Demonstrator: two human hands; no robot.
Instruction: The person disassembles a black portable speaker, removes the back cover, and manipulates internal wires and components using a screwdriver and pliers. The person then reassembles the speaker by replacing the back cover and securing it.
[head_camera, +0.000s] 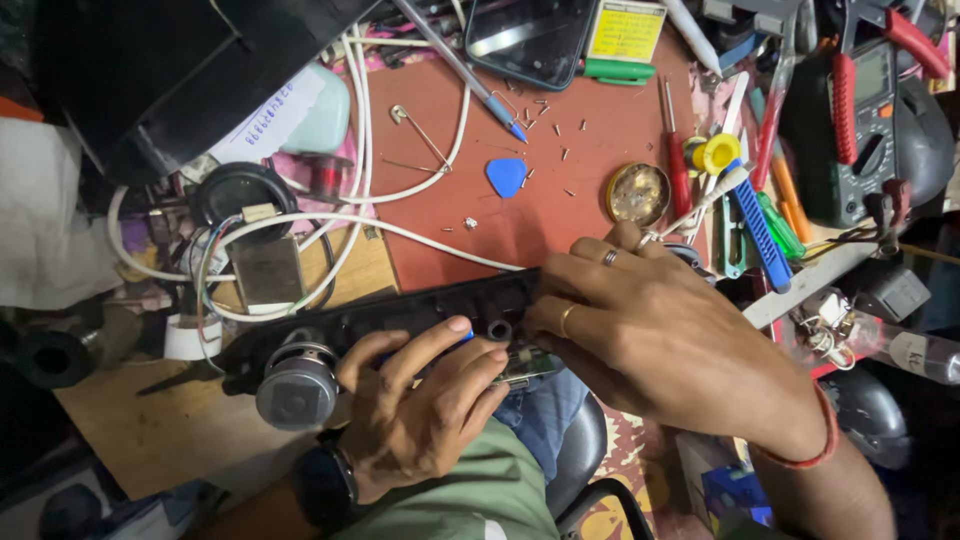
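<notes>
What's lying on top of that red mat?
On the red mat lie a blue pick, a safety pin, tiny screws and a round tin. The right hand covers its lower edge.

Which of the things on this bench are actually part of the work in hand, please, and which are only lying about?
In hand:
left hand
right hand
long black housing
round speaker unit
small circuit board

Lying about:
blue pick
safety pin
phone
multimeter
round tin

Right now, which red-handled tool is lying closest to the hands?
The thin red screwdriver beside the round brass tin, just above the right hand. The red-handled pliers lie farther off, in the top right corner over the meter.
</notes>
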